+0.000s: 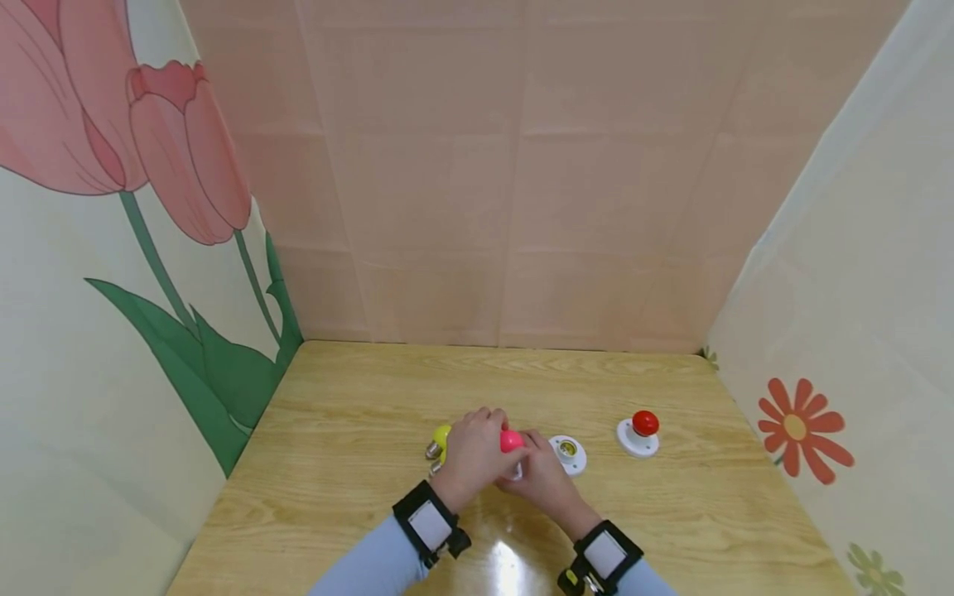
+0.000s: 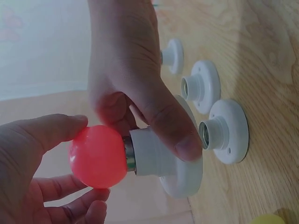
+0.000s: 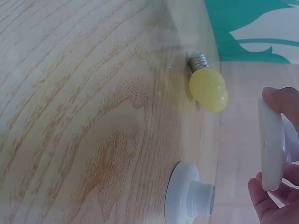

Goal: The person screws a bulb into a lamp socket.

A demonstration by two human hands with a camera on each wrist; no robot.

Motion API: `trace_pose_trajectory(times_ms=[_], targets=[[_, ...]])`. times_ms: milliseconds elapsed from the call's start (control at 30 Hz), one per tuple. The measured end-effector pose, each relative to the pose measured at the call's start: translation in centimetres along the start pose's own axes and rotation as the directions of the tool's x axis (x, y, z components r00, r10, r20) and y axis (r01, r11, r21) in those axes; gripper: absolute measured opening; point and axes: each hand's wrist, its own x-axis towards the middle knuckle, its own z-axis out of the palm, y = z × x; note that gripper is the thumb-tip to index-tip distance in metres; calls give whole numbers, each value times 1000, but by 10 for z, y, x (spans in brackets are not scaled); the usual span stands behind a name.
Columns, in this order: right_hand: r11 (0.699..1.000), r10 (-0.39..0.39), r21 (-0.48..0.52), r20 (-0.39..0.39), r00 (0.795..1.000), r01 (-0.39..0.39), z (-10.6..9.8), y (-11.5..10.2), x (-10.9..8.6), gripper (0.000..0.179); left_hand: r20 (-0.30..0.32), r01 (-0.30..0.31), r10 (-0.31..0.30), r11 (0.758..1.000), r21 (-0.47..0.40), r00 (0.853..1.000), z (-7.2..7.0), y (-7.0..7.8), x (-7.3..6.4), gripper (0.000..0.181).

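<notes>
My left hand [image 1: 477,451] grips a pink light bulb [image 2: 98,156], thumb on one side and fingertips on the other. A white round lamp holder [image 2: 156,151] is in my right hand [image 1: 542,478], whose thumb presses along its side. The bulb's metal screw base sits partly inside the holder's mouth, with a band of metal showing. Both are held up off the table, the holder's flat base [image 3: 272,147] showing in the right wrist view. From the head view, the hands hide most of the holder, and only the top of the bulb shows.
On the wooden table [image 1: 358,389], two bare white lamp holders [image 2: 229,133] stand close to the hands. Farther right, a red bulb [image 1: 645,423] sits in another holder [image 1: 638,445]. Yellow bulbs [image 3: 208,88] lie left of the hands. Printed cloth walls border the table.
</notes>
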Motion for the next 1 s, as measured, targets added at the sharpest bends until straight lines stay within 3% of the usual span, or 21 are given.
trace_pose_trajectory(times_ms=[300,600,833,1000], targets=[[1000,13,-3,-1,1000,-13,-1,0,-1,73,12,-50,50,998,22,999,-4,2,0,38],[1000,-21,12,-13,1000,21,0,3,-1,63,11,53,-52,994,-92,999,1,1,-1,70],[1000,-21,4,-29,999,21,0,1,-1,67,6,76,-76,996,-55,997,2,-1,0,65],[1000,-25,-10,-19,1000,25,-1,1,-1,69,-23,60,-61,998,-37,998,3,-2,0,59]])
